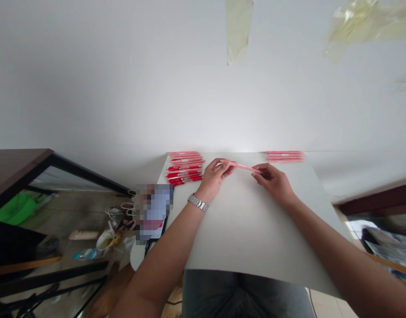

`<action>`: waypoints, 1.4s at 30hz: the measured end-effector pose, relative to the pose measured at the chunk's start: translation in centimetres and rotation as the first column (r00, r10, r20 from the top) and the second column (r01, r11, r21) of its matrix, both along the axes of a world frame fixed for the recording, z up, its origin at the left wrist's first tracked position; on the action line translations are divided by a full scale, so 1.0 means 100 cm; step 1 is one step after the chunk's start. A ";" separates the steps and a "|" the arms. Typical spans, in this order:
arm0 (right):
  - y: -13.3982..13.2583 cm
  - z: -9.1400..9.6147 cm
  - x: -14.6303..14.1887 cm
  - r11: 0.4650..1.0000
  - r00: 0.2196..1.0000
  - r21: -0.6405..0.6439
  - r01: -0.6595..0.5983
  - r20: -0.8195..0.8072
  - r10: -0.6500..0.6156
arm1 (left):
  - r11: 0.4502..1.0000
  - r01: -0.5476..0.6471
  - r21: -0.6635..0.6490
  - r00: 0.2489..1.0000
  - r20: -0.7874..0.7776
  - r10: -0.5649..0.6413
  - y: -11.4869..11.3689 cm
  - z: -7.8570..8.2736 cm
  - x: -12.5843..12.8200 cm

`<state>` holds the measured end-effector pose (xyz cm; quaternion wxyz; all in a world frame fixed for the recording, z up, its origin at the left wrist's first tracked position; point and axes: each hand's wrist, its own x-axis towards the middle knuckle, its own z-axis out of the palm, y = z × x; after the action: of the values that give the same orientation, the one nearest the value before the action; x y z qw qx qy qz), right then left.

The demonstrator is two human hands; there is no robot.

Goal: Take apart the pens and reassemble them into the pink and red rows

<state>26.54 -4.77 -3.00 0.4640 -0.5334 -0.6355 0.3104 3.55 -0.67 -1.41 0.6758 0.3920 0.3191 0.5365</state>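
Observation:
A slim pink pen (244, 167) is held nearly level above the white table (252, 229), one end in each hand. My left hand (216, 176), with a metal watch on its wrist, pinches the left end. At the other end, the fingertips of my right hand (272, 180) are closed on the pen. Left of my left hand lies a column of pens: pink pens (186, 157) toward the wall and red pens (183, 174) nearer me. A smaller row of pink pens (285, 156) rests at the table's back right.
The table's back edge meets a white wall (189, 88). At the table's left edge sits a device with a blurred-out screen (155, 212). A dark-framed cabinet (53, 161) stands left, with a cup (105, 240) and bottle (85, 255) below. Bagged items (388, 247) lie right.

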 end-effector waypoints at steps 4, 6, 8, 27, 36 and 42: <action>-0.001 0.001 0.000 1.000 1.000 -0.017 -0.018 -0.022 0.017 | 1.000 0.014 0.006 1.000 0.002 -0.014 0.000 -0.001 0.000; -0.002 0.003 -0.001 0.999 0.999 -0.024 -0.028 -0.036 0.027 | 1.000 0.012 0.004 1.000 0.009 -0.012 0.000 -0.001 0.000; -0.002 0.006 -0.002 0.999 0.998 -0.032 -0.032 -0.048 0.030 | 1.000 0.007 0.000 1.000 0.014 -0.007 0.000 -0.001 0.000; -0.003 0.005 -0.002 1.000 0.999 -0.023 -0.013 -0.040 0.012 | 1.000 0.029 0.002 1.000 -0.006 -0.029 -0.001 -0.001 0.001; -0.001 0.003 -0.002 1.000 1.000 -0.025 0.017 -0.002 -0.017 | 1.000 0.029 0.001 1.000 0.005 -0.029 0.000 -0.001 0.001; -0.003 0.007 -0.003 0.999 1.000 -0.031 -0.011 -0.009 0.011 | 1.000 0.023 -0.013 1.000 -0.007 -0.023 0.002 -0.003 0.001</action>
<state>26.20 -5.07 -2.29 0.4569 -0.5355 -0.6315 0.3251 3.60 -0.47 -1.76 0.6833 0.3932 0.3202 0.5253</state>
